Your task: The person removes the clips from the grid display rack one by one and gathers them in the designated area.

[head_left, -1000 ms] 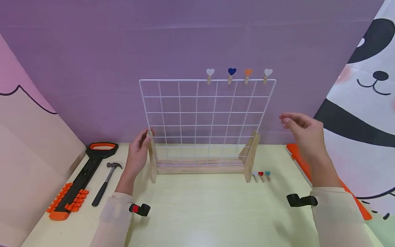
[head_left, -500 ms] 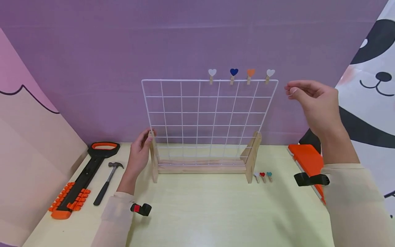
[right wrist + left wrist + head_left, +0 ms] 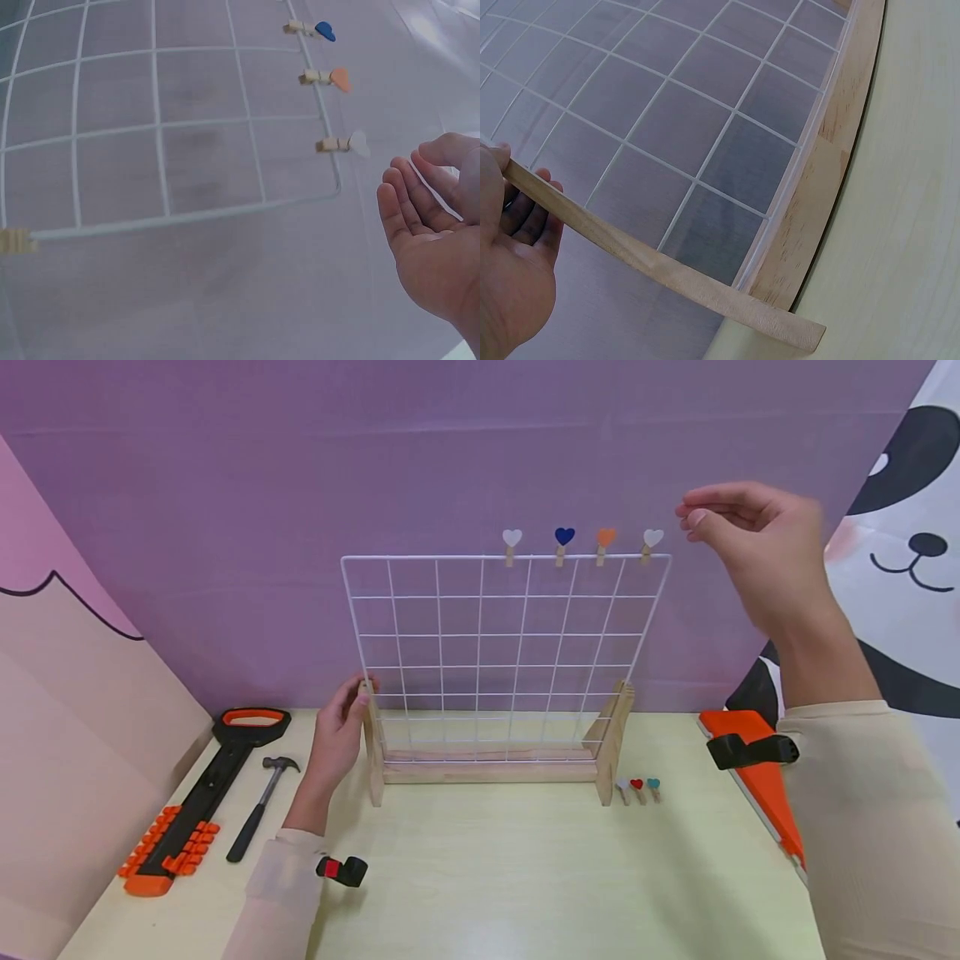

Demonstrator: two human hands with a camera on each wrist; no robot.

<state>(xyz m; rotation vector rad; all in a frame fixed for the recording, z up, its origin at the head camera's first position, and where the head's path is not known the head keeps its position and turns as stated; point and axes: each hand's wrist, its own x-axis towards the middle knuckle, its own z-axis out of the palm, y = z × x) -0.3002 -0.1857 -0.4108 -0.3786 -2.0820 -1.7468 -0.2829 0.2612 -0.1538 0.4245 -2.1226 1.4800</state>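
A white wire grid panel [image 3: 480, 634] stands in a wooden stand [image 3: 491, 772]. Four-sided squares fill the panel, and heart-topped mini clothespins grip its top bar toward the right: a white one [image 3: 512, 547], a dark blue one [image 3: 564, 545], an orange one [image 3: 604, 545] and another white one [image 3: 652, 545]. My left hand [image 3: 337, 731] holds the top of the stand's left upright [image 3: 667, 274] between thumb and fingers. Just right of the last white clothespin [image 3: 341, 144], my right hand [image 3: 768, 547] hovers with loosely bent fingers and nothing in them, apart from the grid.
Three more heart clothespins, white [image 3: 622, 791], red [image 3: 637, 790] and teal [image 3: 654, 789], lie by the stand's right foot. A hammer [image 3: 262, 808] and a black-and-orange tool [image 3: 202, 802] lie at left. An orange object [image 3: 757, 777] lies at right, partly behind my right arm.
My right hand has risen from beside the grid's middle to the height of its top bar, ending near the rightmost clothespin. My left hand has stayed on the upright.
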